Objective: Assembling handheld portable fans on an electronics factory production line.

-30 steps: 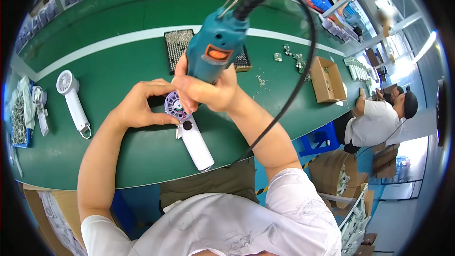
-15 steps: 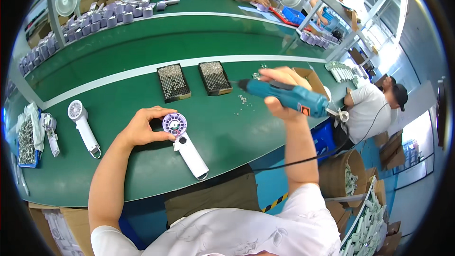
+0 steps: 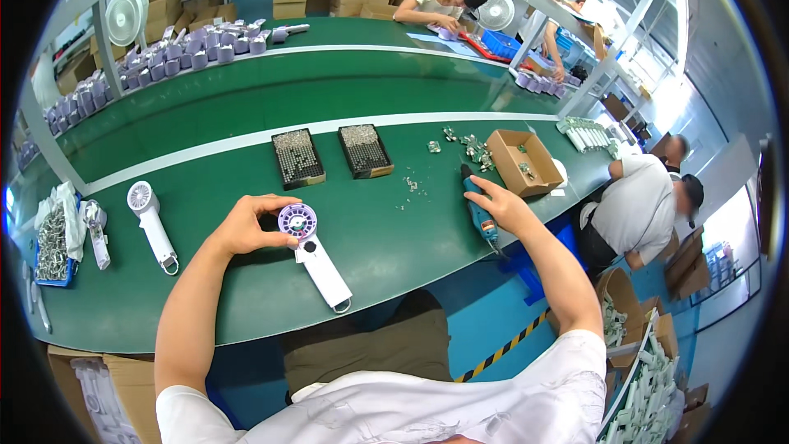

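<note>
My left hand grips the round purple-and-white head of a white handheld fan between thumb and fingers. The fan lies on the green table with its handle slanting toward me, a metal loop at its end. To the right, my right hand is closed over a teal electric screwdriver, low at the table's right part, its black tip pointing away from me. Two black trays of small screws, a left one and a right one, stand beyond the fan. Some loose screws lie between tray and screwdriver.
A second fan lies left, near a blue tray of metal pieces. A cardboard box stands at right beside small circuit boards. One co-worker sits at right; another works across the table.
My right hand has lowered the screwdriver from above the table toward the right, turning its tip away from me. My left hand still holds the fan at nearly the same place.
</note>
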Available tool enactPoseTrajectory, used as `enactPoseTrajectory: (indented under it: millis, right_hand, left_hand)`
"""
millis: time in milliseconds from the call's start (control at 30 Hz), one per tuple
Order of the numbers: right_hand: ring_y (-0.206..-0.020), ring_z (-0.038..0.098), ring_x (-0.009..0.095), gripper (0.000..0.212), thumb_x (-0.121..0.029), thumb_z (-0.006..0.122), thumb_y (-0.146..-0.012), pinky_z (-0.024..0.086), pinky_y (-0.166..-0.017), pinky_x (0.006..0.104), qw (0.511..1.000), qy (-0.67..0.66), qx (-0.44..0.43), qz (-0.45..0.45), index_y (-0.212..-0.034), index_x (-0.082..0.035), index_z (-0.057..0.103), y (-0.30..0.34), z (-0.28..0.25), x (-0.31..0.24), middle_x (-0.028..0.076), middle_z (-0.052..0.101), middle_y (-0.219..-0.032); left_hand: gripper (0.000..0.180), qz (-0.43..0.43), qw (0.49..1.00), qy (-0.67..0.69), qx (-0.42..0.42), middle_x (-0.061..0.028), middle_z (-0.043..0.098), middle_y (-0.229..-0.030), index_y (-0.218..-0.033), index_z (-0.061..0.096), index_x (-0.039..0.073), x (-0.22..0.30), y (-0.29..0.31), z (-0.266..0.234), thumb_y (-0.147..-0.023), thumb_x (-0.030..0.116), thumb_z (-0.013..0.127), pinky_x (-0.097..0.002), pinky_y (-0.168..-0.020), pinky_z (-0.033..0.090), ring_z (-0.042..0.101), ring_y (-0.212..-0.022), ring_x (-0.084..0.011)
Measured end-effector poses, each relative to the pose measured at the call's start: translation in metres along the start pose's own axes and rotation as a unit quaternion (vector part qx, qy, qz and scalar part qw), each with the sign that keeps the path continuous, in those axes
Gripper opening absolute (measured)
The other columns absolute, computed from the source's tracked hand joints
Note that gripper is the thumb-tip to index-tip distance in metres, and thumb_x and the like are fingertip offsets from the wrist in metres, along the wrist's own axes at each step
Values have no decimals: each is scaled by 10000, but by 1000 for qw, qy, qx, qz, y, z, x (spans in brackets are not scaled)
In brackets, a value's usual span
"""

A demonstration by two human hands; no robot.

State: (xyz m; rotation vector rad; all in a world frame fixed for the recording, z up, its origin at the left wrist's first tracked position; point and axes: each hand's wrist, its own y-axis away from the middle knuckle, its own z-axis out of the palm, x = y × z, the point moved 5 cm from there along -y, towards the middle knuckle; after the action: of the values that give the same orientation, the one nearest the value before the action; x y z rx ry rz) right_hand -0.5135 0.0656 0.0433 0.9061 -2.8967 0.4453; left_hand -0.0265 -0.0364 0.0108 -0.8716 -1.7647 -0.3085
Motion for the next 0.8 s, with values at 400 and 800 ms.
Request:
enactPoseTrajectory:
  millis: [400,800]
  right_hand:
    - [-916,721,336,406,18,635,-859,601,-780,396,988,40,144,-49,-1262,-14,673,-72,-28,-15,189,693,-1199]
    - [-752,609,88,399,-302,700,-1016,487,-636,253,772,-576,-189,191,-1183,60,730,-180,42,-227,31,705,-900]
  left_hand:
    - [666,-10,1000,11,19,-105,754,-1147,-1324,686,9,0,8,2,-730,167,943,-346,-991,555,707,-1052,-172]
    - [655,44,993,37,104,-112,718,-1199,-1273,718,7,10,7,-13,-668,60,963,-359,-1043,546,689,-1126,-207]
